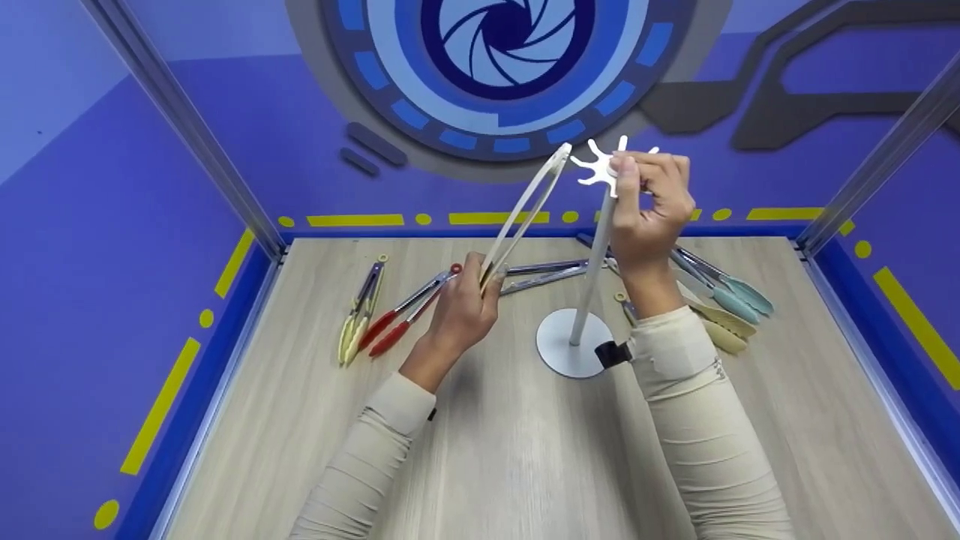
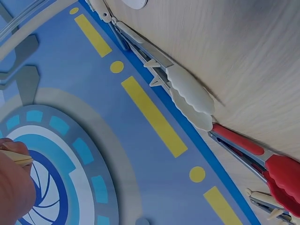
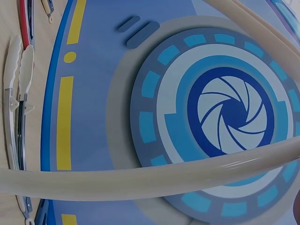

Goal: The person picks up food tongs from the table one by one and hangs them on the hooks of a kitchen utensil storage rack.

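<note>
Cream tongs (image 1: 516, 211) in L hand (image 1: 465, 300), fingers curled round, tips ~1 o'clock, nr hooks of stand (image 1: 590, 271) (contact unclear) whose top R hand (image 1: 652, 199) pinches; prob. early: none seen hung, red tongs (image 1: 388, 331) 8 o'clock of L, teal tongs (image 1: 739, 298) 5 of R, on table (image 1: 495, 465).

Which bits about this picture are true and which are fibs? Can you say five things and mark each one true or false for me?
1. The left grip holds pale tongs. True.
2. The right grip is holding nothing. False: the right grip holds the top of the stand.
3. The stand's base is round. True.
4. The teal tongs hang from the stand. False: the teal tongs lie on the table.
5. The red tongs lie on the table. True.
</note>
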Action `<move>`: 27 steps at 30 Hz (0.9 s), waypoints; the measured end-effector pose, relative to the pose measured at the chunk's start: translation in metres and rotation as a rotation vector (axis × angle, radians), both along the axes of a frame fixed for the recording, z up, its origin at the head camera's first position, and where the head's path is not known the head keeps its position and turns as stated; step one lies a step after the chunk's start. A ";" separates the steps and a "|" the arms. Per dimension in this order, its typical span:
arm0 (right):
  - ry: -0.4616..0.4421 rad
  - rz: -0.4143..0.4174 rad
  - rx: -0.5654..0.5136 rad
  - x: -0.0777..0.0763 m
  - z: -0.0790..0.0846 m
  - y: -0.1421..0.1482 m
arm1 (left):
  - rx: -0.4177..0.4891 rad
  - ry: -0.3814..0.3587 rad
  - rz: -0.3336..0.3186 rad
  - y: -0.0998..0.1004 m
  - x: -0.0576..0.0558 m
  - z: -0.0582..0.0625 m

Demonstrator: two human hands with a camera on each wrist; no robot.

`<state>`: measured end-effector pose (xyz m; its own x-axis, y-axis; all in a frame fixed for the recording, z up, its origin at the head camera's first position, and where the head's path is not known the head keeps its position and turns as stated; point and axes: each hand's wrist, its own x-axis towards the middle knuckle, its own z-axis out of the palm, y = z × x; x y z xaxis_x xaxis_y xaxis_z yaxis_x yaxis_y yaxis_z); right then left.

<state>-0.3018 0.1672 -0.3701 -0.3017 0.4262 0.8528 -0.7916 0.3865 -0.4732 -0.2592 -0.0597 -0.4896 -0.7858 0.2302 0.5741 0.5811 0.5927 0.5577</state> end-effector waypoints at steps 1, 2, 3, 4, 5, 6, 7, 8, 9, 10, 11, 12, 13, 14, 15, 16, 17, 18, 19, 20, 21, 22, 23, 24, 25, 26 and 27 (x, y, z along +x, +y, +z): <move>0.000 0.000 -0.002 0.000 0.001 0.000 | -0.002 -0.006 -0.005 0.000 0.000 0.001; -0.001 -0.001 -0.002 0.001 0.001 0.000 | -0.003 -0.011 -0.009 0.001 0.000 0.001; -0.002 0.000 -0.002 0.001 0.002 -0.001 | -0.004 -0.014 -0.011 0.001 0.000 0.001; -0.002 0.001 -0.002 0.001 0.003 -0.002 | -0.004 -0.016 -0.013 0.001 0.000 0.002; -0.001 0.001 -0.001 0.002 0.004 -0.003 | -0.002 -0.013 -0.013 0.001 0.000 0.002; -0.001 0.002 -0.001 0.003 0.004 -0.003 | -0.001 -0.003 -0.011 0.002 0.000 0.002; -0.001 0.003 0.000 0.003 0.005 -0.003 | 0.001 0.005 -0.010 0.002 0.000 0.002; -0.001 0.002 0.000 0.003 0.005 -0.003 | 0.002 0.010 -0.010 0.003 -0.001 0.003; 0.000 0.001 -0.001 0.003 0.005 -0.003 | 0.003 0.015 -0.010 0.003 -0.001 0.003; 0.000 0.000 -0.001 0.002 0.005 -0.003 | 0.004 0.020 -0.010 0.004 -0.002 0.003; 0.000 -0.001 -0.001 0.002 0.004 -0.003 | 0.003 0.024 -0.009 0.005 -0.002 0.003; -0.002 -0.001 -0.002 0.001 0.003 -0.002 | 0.002 0.024 -0.009 0.005 -0.002 0.004; -0.002 -0.002 -0.002 0.000 0.003 -0.001 | 0.003 0.019 -0.011 0.006 -0.002 0.004; -0.003 -0.003 -0.001 0.000 0.003 -0.001 | 0.003 0.015 -0.012 0.006 -0.003 0.004; -0.005 -0.003 0.001 0.000 0.002 0.000 | 0.005 0.014 -0.013 0.007 -0.003 0.005; -0.005 -0.003 0.001 -0.001 0.002 0.000 | 0.007 0.014 -0.013 0.007 -0.003 0.005; -0.005 -0.003 0.002 -0.001 0.002 0.000 | 0.008 0.013 -0.013 0.007 -0.003 0.005; -0.005 -0.004 0.002 -0.001 0.002 0.000 | 0.010 0.014 -0.012 0.008 -0.003 0.005; -0.003 -0.004 0.001 -0.001 0.002 0.000 | 0.011 0.015 -0.012 0.008 -0.004 0.005; -0.002 -0.005 0.000 -0.001 0.002 0.000 | 0.010 0.013 -0.011 0.008 -0.004 0.005; 0.001 -0.004 -0.001 -0.001 0.002 0.000 | 0.008 0.012 -0.009 0.009 -0.004 0.005; 0.004 -0.004 -0.003 0.000 0.002 -0.001 | 0.005 0.011 -0.007 0.009 -0.004 0.005; 0.006 -0.004 -0.005 0.000 0.003 -0.001 | 0.002 0.008 -0.007 0.009 -0.004 0.005; 0.008 -0.003 -0.006 0.000 0.003 -0.001 | 0.000 0.006 -0.007 0.010 -0.005 0.005; 0.010 -0.002 -0.007 0.000 0.003 -0.001 | -0.003 0.002 -0.008 0.010 -0.004 0.005; 0.011 -0.001 -0.007 0.000 0.003 -0.002 | -0.009 -0.001 -0.009 0.010 -0.004 0.005; 0.012 0.001 -0.008 0.000 0.003 -0.002 | -0.014 -0.004 -0.010 0.010 -0.004 0.005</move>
